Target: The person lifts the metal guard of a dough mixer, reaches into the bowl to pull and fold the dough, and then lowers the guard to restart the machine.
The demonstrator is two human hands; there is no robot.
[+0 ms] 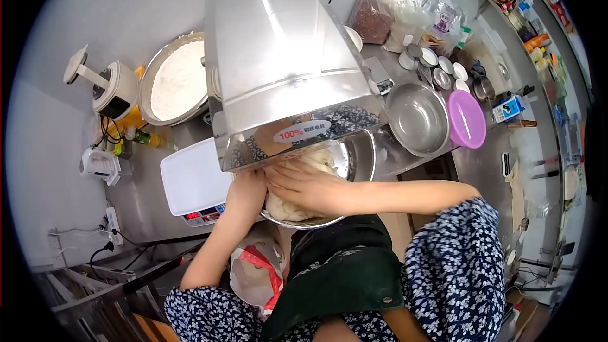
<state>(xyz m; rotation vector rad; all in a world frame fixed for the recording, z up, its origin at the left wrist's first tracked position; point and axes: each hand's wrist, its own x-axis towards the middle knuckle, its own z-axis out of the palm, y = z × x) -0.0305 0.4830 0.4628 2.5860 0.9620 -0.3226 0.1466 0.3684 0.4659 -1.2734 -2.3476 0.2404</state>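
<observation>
Pale dough (289, 209) fills part of a steel mixing bowl (365, 158) under the head of a large stand mixer (285, 44). My right hand (309, 187) lies across the dough, fingers stretched out and pressing on it. At the bowl's left side is my left hand (247, 190), its fingers curled in close to the dough and to my right fingertips. What those left fingers grip is hidden. The mixer head covers the back of the bowl.
Left of the bowl, a white lidded container (196, 177) sits on a digital scale (204, 216). Behind is a big pan of flour (180, 82). To the right stand a steel bowl (418, 120) and a purple bowl (467, 120). A red-and-white bag (256, 272) is below.
</observation>
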